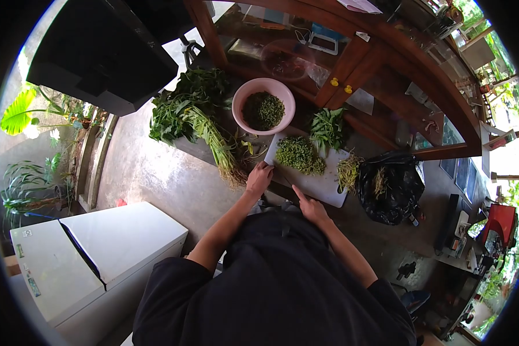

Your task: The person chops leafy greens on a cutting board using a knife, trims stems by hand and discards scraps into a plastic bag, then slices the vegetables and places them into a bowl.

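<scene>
A white cutting board (320, 185) lies in front of me, with a heap of chopped green stems (299, 154) on it. My left hand (259, 177) is at the board's left edge, fingers pressed together; what they hold, if anything, is hidden. My right hand (310, 209) is at the board's near edge, curled with the index finger stretched forward along what looks like a knife (287, 180), whose thin blade is hard to make out. Leafy green tops (327, 128) rest at the board's far side, and cut root ends (348, 172) lie at its right end.
A pink bowl (242, 124) holding chopped greens stands beyond the board. Bundled leafy greens (213, 135) with roots lie left of it. A black plastic bag (392, 202) with root scraps sits right. A wooden glass-door cabinet (323, 95) stands behind; a white refrigerator (127, 242) is lower left.
</scene>
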